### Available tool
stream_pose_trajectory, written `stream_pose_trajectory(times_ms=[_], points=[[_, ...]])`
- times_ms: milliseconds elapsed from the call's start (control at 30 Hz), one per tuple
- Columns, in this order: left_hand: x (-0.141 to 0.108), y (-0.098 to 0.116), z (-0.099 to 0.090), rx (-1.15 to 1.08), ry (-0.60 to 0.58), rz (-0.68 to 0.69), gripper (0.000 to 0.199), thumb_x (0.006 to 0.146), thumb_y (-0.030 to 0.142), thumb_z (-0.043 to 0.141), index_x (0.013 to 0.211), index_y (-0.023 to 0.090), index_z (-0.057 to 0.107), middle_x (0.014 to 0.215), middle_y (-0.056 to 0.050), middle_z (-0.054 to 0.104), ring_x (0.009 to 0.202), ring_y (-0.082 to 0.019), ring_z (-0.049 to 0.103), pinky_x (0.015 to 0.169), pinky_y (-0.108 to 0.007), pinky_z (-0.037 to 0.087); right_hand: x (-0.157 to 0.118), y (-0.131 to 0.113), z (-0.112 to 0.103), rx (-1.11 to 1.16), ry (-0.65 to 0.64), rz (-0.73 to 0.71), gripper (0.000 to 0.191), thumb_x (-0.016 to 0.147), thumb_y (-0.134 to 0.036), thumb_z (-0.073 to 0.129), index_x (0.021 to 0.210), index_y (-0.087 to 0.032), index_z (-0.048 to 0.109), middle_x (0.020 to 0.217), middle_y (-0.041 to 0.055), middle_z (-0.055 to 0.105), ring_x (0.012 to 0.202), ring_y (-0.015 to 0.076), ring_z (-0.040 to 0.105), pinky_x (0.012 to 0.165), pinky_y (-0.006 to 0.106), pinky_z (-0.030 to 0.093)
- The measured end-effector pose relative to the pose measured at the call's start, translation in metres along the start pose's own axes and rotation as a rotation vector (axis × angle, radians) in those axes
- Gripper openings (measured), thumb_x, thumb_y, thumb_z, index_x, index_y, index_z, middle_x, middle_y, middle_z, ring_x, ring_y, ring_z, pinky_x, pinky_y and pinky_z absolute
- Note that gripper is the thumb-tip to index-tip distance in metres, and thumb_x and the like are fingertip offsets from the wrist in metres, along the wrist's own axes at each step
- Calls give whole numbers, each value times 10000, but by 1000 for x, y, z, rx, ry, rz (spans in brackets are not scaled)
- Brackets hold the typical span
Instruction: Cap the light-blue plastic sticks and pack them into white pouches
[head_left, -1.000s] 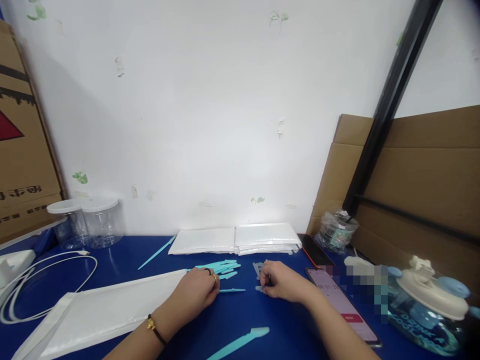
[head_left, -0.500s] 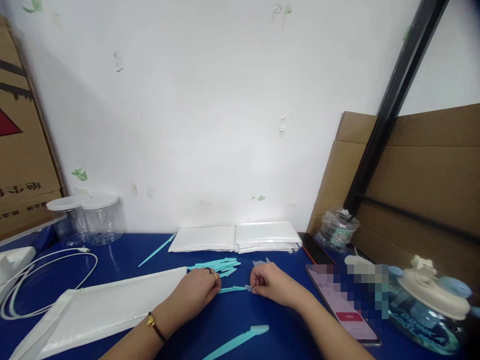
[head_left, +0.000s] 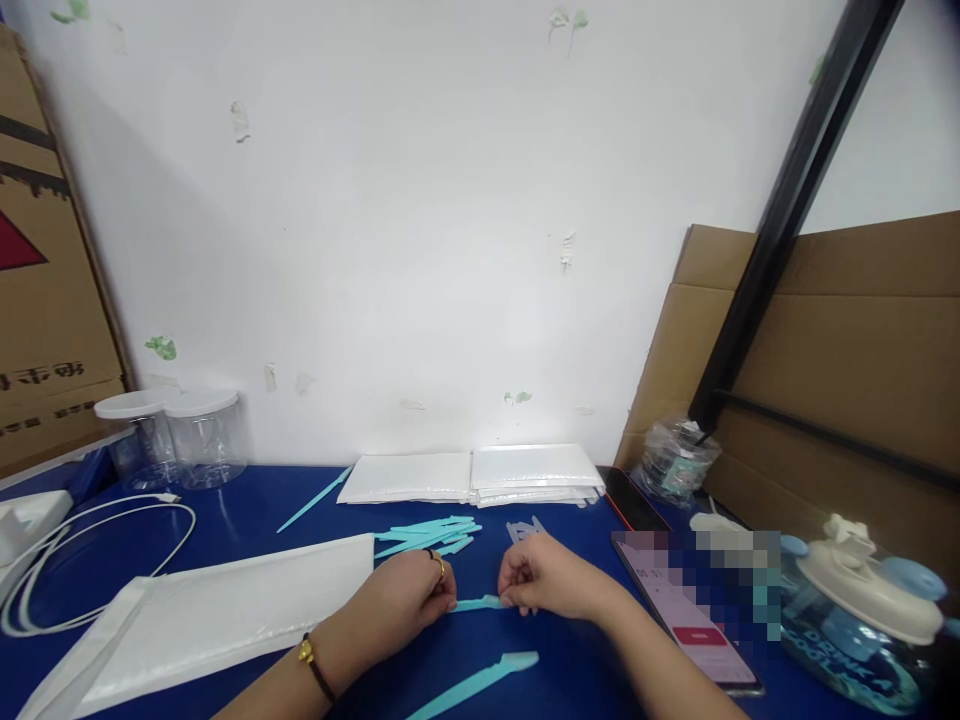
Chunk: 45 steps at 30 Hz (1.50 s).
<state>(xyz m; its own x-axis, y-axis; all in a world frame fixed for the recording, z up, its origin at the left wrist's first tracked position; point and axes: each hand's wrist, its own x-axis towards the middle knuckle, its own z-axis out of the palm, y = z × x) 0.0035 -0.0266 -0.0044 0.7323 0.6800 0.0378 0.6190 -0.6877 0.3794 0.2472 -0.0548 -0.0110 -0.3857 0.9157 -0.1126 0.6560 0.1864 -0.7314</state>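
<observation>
Blue covers the desk (head_left: 592,665). Slantwise from its near left corner towards the middle lies one long mailer (head_left: 247,605), white and flat. Two bare forearms (head_left: 289,675) reach over the near edge, converging, the left one crossing the mailer's border. The left hand (head_left: 411,592) is back up, fingers bent, pinching the handle of a turquoise tool (head_left: 472,604); the right hand (head_left: 547,577), fingers curled, pinches its other end, so both grips are narrow and the tool spans the gap between them, over the middle of the desk. Two stacks of white mailers (head_left: 409,478) sit side by side along the far edge. One bottle (head_left: 862,585) with a cream lid stands by the right edge, two clear jars (head_left: 206,440) in the far left corner. Two phones (head_left: 701,635) lie towards the right edge, the lit one nearer the near edge. Besides the held tool, one loose tool (head_left: 476,688) lies close to the near edge, another (head_left: 313,501) slants beside the left stack near the far edge, and a heap of similar ones (head_left: 427,533), too overlapped to count, lies beyond the left hand. Just past the right hand are a few small translucent pieces (head_left: 523,530), partly hidden, their number unclear.
</observation>
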Motion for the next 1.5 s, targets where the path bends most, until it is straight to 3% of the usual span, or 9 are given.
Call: stream_pose_trajectory(times_ms=[133, 200, 400, 567, 1033, 1167, 1300, 1400, 1500], points=[[4, -17, -7, 118, 105, -70, 144, 823, 275, 529, 929, 226, 614, 958, -33, 617, 903, -198, 553, 749, -274, 391, -7, 17, -29, -170, 263, 1, 113, 749, -150, 544, 743, -156, 656, 627, 5, 618, 580, 128, 565, 540, 208, 410], [6, -24, -9, 213, 133, -80, 146, 837, 248, 506, 931, 225, 616, 964, -45, 613, 932, -210, 545, 770, -294, 385, -9, 24, -38, -277, 323, -2, 134, 727, -108, 533, 723, -157, 657, 664, 17, 625, 600, 133, 553, 550, 212, 399], [9, -23, -10, 341, 115, -62, 187, 871, 201, 436, 846, 200, 621, 889, -60, 640, 831, -201, 566, 715, -303, 380, 0, 28, -30, -434, 305, -25, 146, 673, -102, 613, 784, -172, 678, 799, 29, 612, 689, 145, 558, 599, 211, 392], [8, -15, -12, 373, 86, -19, 264, 885, 211, 387, 733, 178, 600, 770, -65, 640, 730, -181, 576, 679, -292, 375, 5, 17, -18, -543, 278, -94, 120, 719, -105, 568, 729, -163, 672, 786, 34, 601, 676, 137, 553, 593, 212, 368], [10, -12, -8, 324, 69, 54, 248, 872, 212, 395, 736, 194, 602, 755, -41, 643, 735, -177, 586, 676, -274, 375, 15, -3, 7, -466, 264, -232, 133, 782, -131, 556, 774, -178, 681, 823, 20, 615, 715, 129, 575, 658, 216, 398], [9, -6, -2, 263, 47, 97, 242, 852, 180, 416, 697, 198, 601, 733, -19, 637, 722, -160, 582, 656, -253, 368, 13, -14, 13, -421, 196, -286, 143, 784, -140, 555, 772, -180, 692, 803, 24, 629, 709, 132, 584, 621, 200, 400], [7, -14, -3, 189, 87, 74, 177, 856, 258, 470, 826, 226, 641, 841, -13, 650, 809, -170, 585, 718, -260, 386, 4, -10, -6, -354, 216, -269, 137, 798, -176, 572, 801, -192, 708, 792, 23, 641, 734, 142, 594, 645, 205, 416], [7, -30, -9, 187, 195, -50, 246, 832, 297, 526, 1060, 243, 604, 1055, -33, 613, 977, -202, 553, 816, -283, 394, -6, 8, -33, -357, 374, -133, 165, 795, -141, 539, 776, -175, 699, 792, 35, 639, 713, 148, 588, 636, 220, 415], [9, -44, -13, 243, 201, -179, 248, 841, 264, 509, 1071, 233, 596, 1061, -46, 601, 992, -207, 549, 814, -290, 398, -15, 27, -53, -387, 393, -29, 150, 736, -100, 551, 734, -168, 685, 751, 29, 626, 672, 148, 575, 606, 221, 407]])
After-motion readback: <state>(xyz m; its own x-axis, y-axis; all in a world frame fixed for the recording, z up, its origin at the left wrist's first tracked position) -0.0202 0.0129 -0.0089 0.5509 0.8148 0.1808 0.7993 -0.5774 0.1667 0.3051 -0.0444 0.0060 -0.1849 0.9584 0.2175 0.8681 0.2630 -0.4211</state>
